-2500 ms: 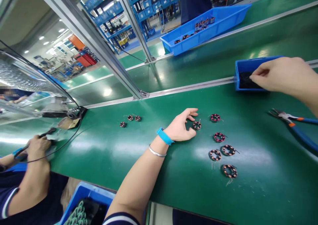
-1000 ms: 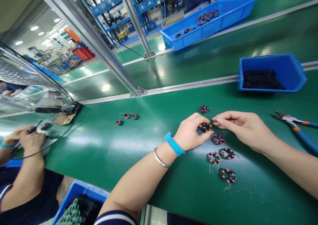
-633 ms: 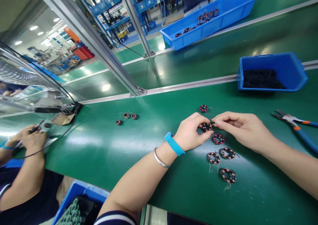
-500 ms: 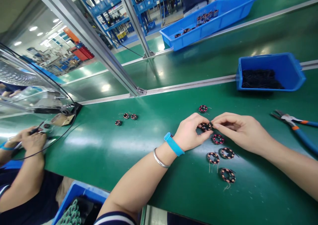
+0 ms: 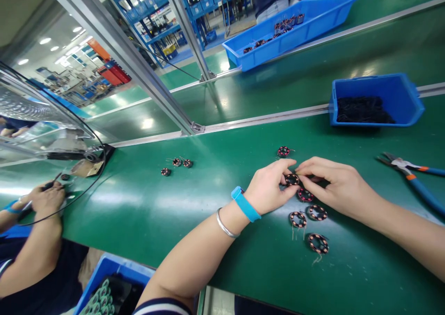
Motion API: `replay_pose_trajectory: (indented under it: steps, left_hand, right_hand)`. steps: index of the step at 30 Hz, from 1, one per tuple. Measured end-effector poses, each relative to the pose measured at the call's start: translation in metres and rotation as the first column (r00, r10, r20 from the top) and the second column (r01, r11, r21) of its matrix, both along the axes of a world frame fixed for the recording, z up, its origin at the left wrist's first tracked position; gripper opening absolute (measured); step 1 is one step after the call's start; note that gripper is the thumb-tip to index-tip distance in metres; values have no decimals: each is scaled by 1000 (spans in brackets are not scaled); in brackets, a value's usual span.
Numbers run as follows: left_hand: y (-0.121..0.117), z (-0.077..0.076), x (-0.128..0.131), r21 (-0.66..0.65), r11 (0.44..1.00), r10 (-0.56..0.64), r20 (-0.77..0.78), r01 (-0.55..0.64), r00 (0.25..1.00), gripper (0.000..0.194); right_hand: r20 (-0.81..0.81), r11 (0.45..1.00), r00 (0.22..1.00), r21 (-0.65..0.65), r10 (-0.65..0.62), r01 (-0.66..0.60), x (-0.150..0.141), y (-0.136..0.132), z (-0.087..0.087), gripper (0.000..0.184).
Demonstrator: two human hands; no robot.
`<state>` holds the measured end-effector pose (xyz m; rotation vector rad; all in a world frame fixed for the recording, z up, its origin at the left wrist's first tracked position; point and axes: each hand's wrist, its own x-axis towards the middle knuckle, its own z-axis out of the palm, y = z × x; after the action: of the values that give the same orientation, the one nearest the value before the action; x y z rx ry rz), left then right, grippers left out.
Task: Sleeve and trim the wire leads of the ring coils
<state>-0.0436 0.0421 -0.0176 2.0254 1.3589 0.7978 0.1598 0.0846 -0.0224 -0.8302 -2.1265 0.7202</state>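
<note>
My left hand [image 5: 273, 185] grips a small copper-wound stator ring [image 5: 291, 180] between thumb and fingers, just above the green table. Closed in a pinch, my right hand [image 5: 330, 180] has its fingertips at the ring's right edge; what lies between them is too small to make out. Partly hidden below the hands is a stator ring with reddish windings [image 5: 305, 195]. Several more lie nearer me, among them one with loose wire ends [image 5: 298, 220] and another [image 5: 318, 243]. Beyond my left hand sits a further reddish stator ring [image 5: 283, 151].
Blue-handled pliers [image 5: 403, 164] lie at right. A blue bin [image 5: 410, 113] of black pieces stands behind them; a long blue tray [image 5: 243, 60] of stators is further back. Small stators [image 5: 176, 162] sit left of centre. A co-worker's hands [image 5: 45, 196] work at far left.
The held stator ring has shifted slightly right and tilted, its wound face now showing more. Both hands stay close together on it, and the view has moved a little.
</note>
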Motion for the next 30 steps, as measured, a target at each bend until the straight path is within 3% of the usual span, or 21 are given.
replay_pose_trajectory:
  steps: [14,21,23,26,30]
  left_hand:
    - [1,0,3,5,1000,4,-21,-4,1000,46]
    - [1,0,5,11,1000,20,-30,-19,999,39]
    - [2,-3,3,46,998,43,21,-44,999,46]
    - [8,-9,0,96,979,167,116,-178,979,49]
    - [30,-14,-4,93,933,338,99,-347,936,39]
  right_hand:
    - [69,998,995,-2,70,-70,10,-10,0,28]
    - [116,990,993,135,11,-27,12,-15,-1,34]
    - [129,968,980,219,-153,123,19,1,3,33]
    - [131,876,889,286,-438,389,36,43,14,34]
    - [331,813,743,202,-582,547,55,119,23,34]
